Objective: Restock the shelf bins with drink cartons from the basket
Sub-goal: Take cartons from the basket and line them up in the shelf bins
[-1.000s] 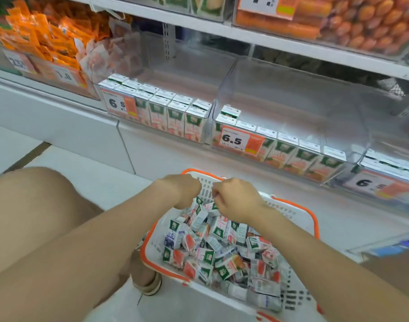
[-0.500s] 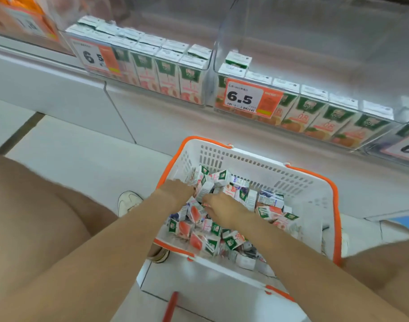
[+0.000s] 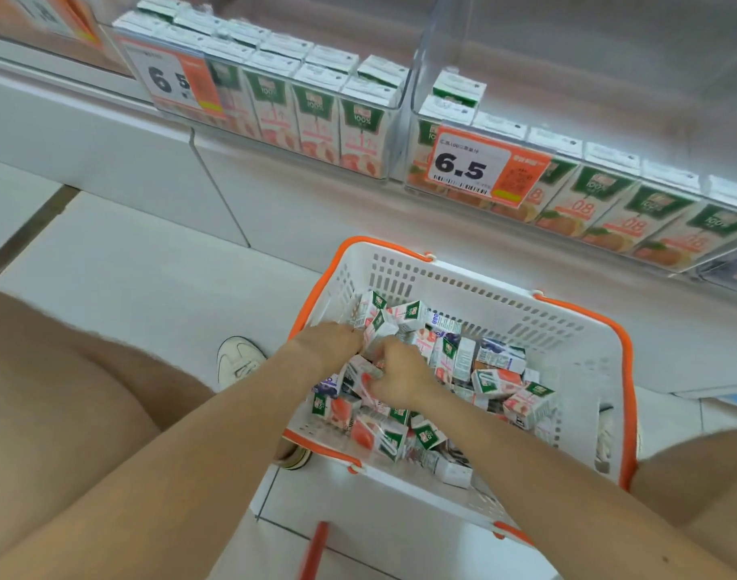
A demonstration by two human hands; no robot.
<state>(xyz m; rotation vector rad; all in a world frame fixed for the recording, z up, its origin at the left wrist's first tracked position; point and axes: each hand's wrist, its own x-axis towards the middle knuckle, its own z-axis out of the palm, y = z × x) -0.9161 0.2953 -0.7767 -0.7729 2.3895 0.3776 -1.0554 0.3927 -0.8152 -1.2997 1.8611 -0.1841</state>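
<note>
Digging with left hand point(image 3: 327, 344) and right hand point(image 3: 400, 380), close together and curling round small green-topped, pink-and-white drink cartons point(image 3: 496, 380), lying jumbled in the white, orange-rimmed basket point(image 3: 567, 341) below the shelf bins point(image 3: 525, 69).

Small green-and-white drink cartons point(image 3: 498, 380) lie jumbled in a white, orange-rimmed basket point(image 3: 479, 282). Above it, shelved cartons point(image 3: 360, 131) stand upright in rows inside clear shelf bins point(image 3: 405, 98).
</note>
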